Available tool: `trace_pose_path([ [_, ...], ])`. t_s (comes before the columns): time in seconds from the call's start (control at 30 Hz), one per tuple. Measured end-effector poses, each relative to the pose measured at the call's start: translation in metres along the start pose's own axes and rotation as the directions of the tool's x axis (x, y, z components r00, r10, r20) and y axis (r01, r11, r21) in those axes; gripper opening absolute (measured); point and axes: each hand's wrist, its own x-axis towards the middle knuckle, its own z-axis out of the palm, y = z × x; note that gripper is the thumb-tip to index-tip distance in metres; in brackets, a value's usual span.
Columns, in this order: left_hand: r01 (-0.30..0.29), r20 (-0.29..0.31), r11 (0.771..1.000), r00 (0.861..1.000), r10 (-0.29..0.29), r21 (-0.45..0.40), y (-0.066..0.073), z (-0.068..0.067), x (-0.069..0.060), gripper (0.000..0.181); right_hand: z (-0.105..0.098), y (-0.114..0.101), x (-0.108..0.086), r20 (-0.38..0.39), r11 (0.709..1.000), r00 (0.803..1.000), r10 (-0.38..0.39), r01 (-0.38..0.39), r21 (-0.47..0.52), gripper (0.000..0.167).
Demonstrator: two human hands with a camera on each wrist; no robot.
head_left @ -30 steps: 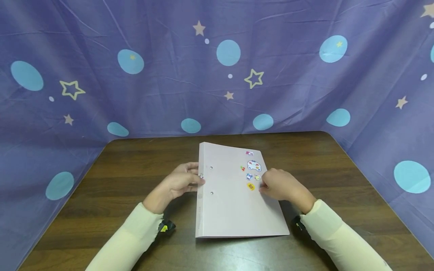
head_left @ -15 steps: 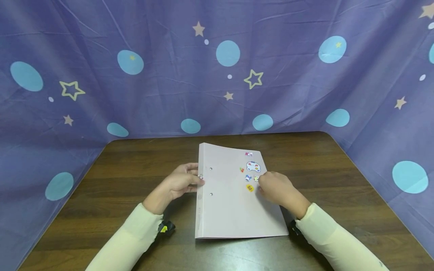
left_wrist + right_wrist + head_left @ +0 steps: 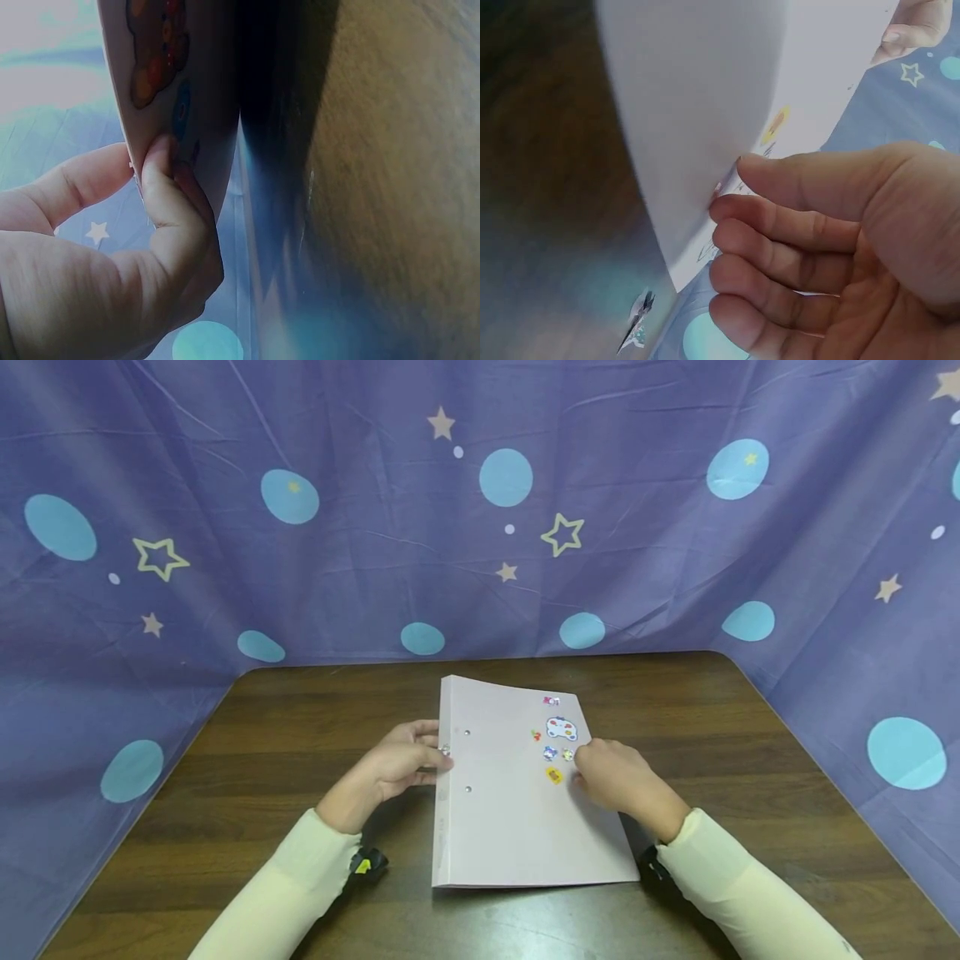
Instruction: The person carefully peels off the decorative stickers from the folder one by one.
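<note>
At the far left a blue-purple curtain (image 3: 202,427), printed with stars and light blue spots, spreads across behind the wooden counter (image 3: 277,727). From the near left comes the left pale sleeve (image 3: 277,877), and a black wrist device (image 3: 368,863) with a yellow-green mark sits under its cuff. Beyond it, the left hand (image 3: 393,764) pinches the spine edge of the folder (image 3: 510,827), thumb on the spine and fingers behind it. The left wrist view shows these fingers against a folder face bearing a brown bear sticker (image 3: 157,56).

The folder is pale and closed over the middle of the counter, its spine on the left, its near edge casting a shadow. Two metal rivets (image 3: 468,789) stand one beyond the other just right of the spine. Farther right, small bright stickers gather on the cover's far right part: a white one (image 3: 561,728) outlined in blue, a blue one (image 3: 550,753), and a yellow one (image 3: 554,775) nearest.

At the folder's right edge, the right hand (image 3: 618,781) has bent fingers, with thumb and index tips close together at the cover beside the stickers; whether they pinch anything cannot be told. The right pale sleeve (image 3: 750,889) runs from it to the near right.
</note>
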Motion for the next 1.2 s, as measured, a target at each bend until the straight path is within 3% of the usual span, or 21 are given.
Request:
trace_pose_path([
  [0.53,0.000,0.004,1.000,1.000,0.000,0.008,-0.001,0.000,0.000,0.079,0.002,-0.001,0.000,-0.017,1.000,1.000,-0.010,0.009,-0.021,0.016],
  [0.73,0.001,0.004,1.000,1.000,-0.001,0.007,0.000,-0.001,0.001,0.079,-0.001,0.006,0.002,0.019,0.995,1.000,-0.018,0.016,0.098,0.022],
  [0.93,0.002,0.006,1.000,1.000,-0.002,0.005,0.000,-0.001,0.001,0.080,-0.002,0.014,0.004,0.078,0.970,0.997,-0.013,-0.006,0.245,0.027],
  [1.07,0.005,0.006,1.000,1.000,-0.005,0.008,-0.001,-0.001,0.002,0.081,-0.003,0.018,0.005,0.111,0.960,0.994,-0.017,-0.015,0.281,0.022],
  [1.2,0.004,0.003,1.000,1.000,-0.004,0.013,-0.001,-0.001,0.002,0.081,-0.005,0.020,0.004,0.114,0.964,0.991,-0.066,0.034,0.263,0.021],
])
